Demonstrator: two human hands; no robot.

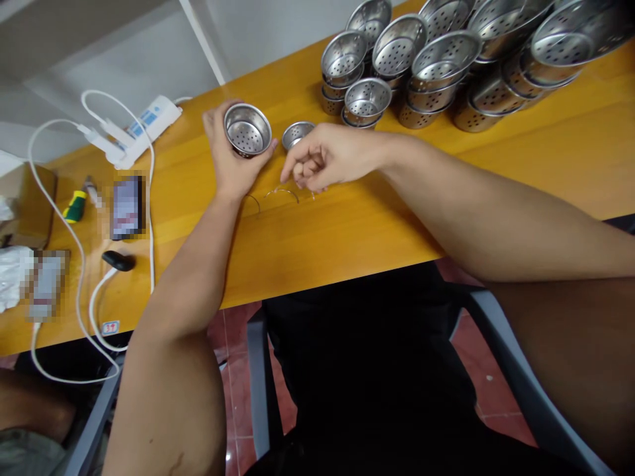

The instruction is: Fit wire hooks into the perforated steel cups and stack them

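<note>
My left hand is wrapped around a round steel cup with a perforated bottom, its mouth tilted up toward me. To its right, my right hand hovers low over the table with its fingers partly curled. Index finger and thumb stand apart, and I see nothing held between them. Behind those fingers a smaller perforated steel cup is partly hidden. Thin curved wires lie on the table just below my right hand.
Stacks of perforated steel cups in several sizes fill the table's back right. On the left are a white power strip with looping cables, a blurred phone, a green-yellow screwdriver handle and a black plug. Another person's leg shows lower left.
</note>
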